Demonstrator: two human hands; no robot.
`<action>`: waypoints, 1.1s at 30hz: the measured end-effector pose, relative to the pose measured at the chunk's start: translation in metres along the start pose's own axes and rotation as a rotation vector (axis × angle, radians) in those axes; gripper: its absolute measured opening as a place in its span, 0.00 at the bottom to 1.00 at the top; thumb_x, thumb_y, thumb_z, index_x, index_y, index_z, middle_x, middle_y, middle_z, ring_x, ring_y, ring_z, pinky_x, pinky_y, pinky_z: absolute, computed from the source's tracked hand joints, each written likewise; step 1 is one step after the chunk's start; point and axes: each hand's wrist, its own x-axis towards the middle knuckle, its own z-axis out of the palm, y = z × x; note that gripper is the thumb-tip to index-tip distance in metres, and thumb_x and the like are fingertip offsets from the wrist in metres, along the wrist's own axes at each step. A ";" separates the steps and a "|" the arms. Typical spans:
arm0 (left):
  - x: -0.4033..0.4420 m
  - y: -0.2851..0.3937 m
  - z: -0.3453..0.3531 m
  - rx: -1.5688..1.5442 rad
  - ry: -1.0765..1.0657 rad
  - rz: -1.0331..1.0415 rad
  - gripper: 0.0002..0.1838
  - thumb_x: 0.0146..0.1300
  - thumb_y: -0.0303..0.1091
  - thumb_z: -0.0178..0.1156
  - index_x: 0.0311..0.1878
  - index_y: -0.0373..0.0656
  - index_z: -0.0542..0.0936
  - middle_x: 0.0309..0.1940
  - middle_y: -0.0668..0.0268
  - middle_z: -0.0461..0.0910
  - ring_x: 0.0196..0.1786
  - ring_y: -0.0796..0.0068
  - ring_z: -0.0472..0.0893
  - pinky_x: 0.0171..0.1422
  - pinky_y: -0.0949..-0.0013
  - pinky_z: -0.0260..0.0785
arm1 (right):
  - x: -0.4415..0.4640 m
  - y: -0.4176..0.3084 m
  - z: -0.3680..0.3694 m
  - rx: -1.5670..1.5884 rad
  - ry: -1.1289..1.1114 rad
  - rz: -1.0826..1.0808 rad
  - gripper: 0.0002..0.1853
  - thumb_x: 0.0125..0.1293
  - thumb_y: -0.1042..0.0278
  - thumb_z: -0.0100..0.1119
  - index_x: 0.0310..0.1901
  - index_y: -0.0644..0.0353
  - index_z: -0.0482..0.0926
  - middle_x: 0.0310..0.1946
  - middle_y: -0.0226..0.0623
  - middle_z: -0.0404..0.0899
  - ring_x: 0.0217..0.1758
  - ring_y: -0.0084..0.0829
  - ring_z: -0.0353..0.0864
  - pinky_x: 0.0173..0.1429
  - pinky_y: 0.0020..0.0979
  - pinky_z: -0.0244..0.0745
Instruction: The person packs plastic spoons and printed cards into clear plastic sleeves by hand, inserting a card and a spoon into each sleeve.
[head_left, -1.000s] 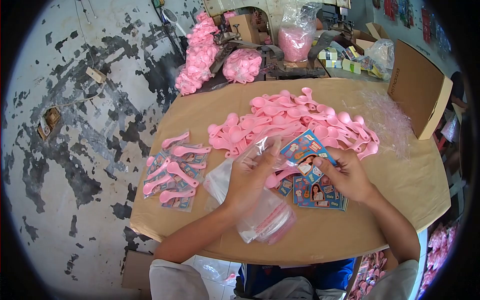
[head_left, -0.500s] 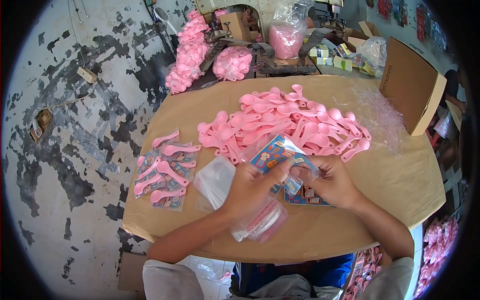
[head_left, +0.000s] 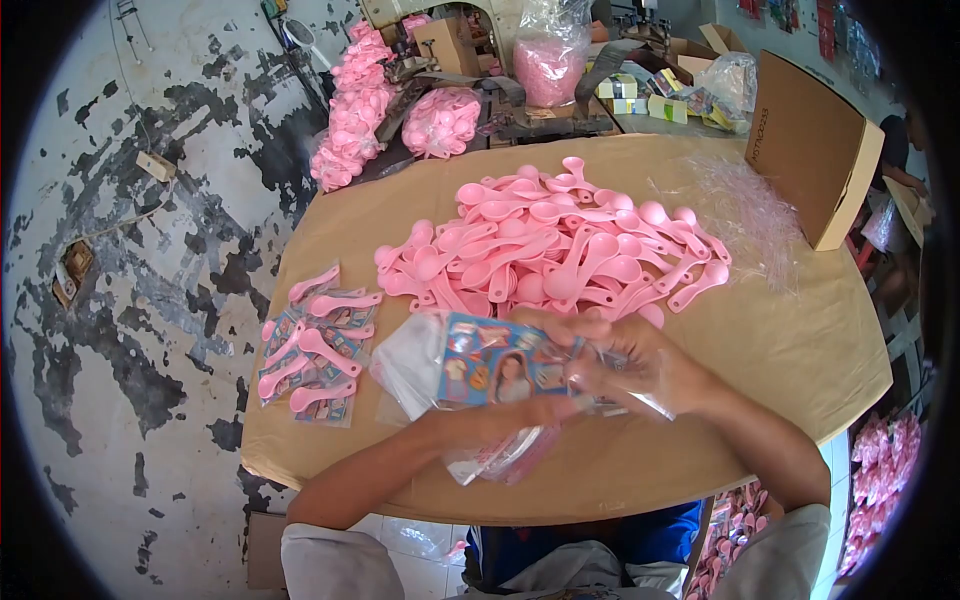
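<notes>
Both hands hold a blue printed card (head_left: 475, 375) with small pictures on it, and clear plastic shows around its right end. My left hand (head_left: 505, 418) grips the card's lower edge from the left. My right hand (head_left: 650, 360) is closed on the card's right part and the plastic, its fingers over the top edge. Clear plastic bags (head_left: 405, 365) lie flat under and left of the card, and more bags (head_left: 490, 458) show below my left hand. Just beyond the hands is a heap of pink spoons (head_left: 520, 245).
At the table's left lie several packed cards with pink spoons (head_left: 315, 345). A cardboard box (head_left: 810, 150) stands at the right, beside a tangle of clear plastic strips (head_left: 740, 215). Bags of pink spoons (head_left: 440, 122) are at the back. Another person (head_left: 900, 150) is at the far right.
The card has turned to lie level and moved down and left, with its printed face showing more fully. My right hand has shifted over its right end. The camera view has shifted slightly.
</notes>
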 end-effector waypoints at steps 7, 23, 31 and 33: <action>0.019 -0.007 -0.022 -0.233 0.135 0.420 0.29 0.56 0.24 0.69 0.59 0.45 0.68 0.62 0.58 0.73 0.61 0.69 0.75 0.64 0.62 0.71 | -0.015 -0.018 -0.101 -1.049 0.089 0.164 0.10 0.60 0.74 0.60 0.45 0.58 0.82 0.37 0.43 0.83 0.39 0.41 0.84 0.47 0.38 0.77; 0.023 -0.012 -0.034 -0.257 0.147 0.403 0.34 0.55 0.39 0.72 0.62 0.46 0.67 0.65 0.51 0.68 0.68 0.52 0.69 0.71 0.49 0.65 | -0.004 -0.029 -0.066 -0.152 0.506 -0.062 0.11 0.72 0.61 0.57 0.40 0.61 0.80 0.26 0.28 0.78 0.32 0.15 0.74 0.36 0.24 0.71; 0.018 -0.024 -0.027 -0.277 0.164 0.252 0.37 0.63 0.51 0.63 0.69 0.48 0.58 0.68 0.55 0.65 0.71 0.56 0.66 0.73 0.50 0.62 | -0.011 -0.019 -0.032 0.013 0.259 0.010 0.22 0.76 0.49 0.46 0.49 0.62 0.79 0.40 0.32 0.81 0.38 0.21 0.75 0.44 0.27 0.73; 0.015 -0.035 -0.022 -0.328 0.207 0.127 0.38 0.64 0.54 0.60 0.71 0.48 0.57 0.69 0.57 0.64 0.72 0.59 0.65 0.73 0.52 0.62 | -0.013 -0.020 -0.025 -0.040 0.137 -0.009 0.27 0.76 0.45 0.42 0.57 0.63 0.74 0.44 0.37 0.79 0.45 0.26 0.75 0.49 0.31 0.72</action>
